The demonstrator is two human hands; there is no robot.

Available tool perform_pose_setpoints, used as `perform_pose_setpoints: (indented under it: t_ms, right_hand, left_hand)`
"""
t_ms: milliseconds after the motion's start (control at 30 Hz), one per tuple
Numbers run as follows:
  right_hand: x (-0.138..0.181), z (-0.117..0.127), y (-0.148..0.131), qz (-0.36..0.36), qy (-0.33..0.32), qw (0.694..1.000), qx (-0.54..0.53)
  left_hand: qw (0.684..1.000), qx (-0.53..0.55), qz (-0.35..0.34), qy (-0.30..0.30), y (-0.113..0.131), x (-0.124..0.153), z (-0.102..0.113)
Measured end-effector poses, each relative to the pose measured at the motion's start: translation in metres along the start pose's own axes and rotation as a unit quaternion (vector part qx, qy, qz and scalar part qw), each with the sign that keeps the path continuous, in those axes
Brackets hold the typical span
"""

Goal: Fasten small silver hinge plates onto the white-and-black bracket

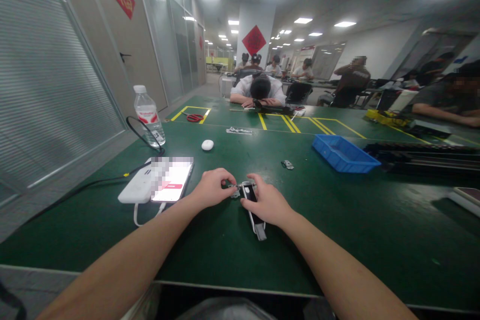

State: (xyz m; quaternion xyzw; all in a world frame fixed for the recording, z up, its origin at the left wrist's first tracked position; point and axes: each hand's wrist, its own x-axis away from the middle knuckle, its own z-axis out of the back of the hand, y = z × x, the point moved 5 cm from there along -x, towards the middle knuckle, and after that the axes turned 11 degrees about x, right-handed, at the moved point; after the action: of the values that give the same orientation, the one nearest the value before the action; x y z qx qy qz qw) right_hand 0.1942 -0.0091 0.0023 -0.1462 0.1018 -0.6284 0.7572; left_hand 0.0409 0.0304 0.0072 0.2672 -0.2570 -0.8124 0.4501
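My right hand [268,202] is closed round a narrow black device with a white edge [252,207], held low over the green table. A short grey tab [261,233] sticks out of its near end. At the device's far end my left hand [213,187] has thumb and forefinger pinched close to a small metal piece [235,193]; the fingertips partly hide it. Farther off to the right lies another small metal part [288,164]. A strip of small metal pieces [239,131] lies beyond my hands.
On the left are a white power bank [131,191], a lit phone [176,180], black cable and a water bottle [147,116]. A white earbud case [207,145] lies ahead, and a blue tray [345,154] stands at right. Across the table a person [258,87] rests head on arms.
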Motion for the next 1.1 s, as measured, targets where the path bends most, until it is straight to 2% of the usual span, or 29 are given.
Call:
perform_pose_setpoints:
  t_ms: [333,600,1100]
  right_hand:
    - [-0.0001,-0.0002,0.0002,0.0,0.003,1.0,0.006]
    - [-0.0002,-0.0003,0.0001,-0.001,-0.002,1.0,0.006]
    - [-0.0008,-0.0017,0.0014,0.003,0.003,1.0,0.005]
  left_hand:
    - [1.0,-0.019,0.017,0.007,0.0007,-0.0008,0.0006]
    - [0.998,-0.06,0.018,-0.022,0.0046,-0.0005,0.0011]
    - [0.999,-0.031,0.018,-0.013,0.0029,-0.0009,0.0005]
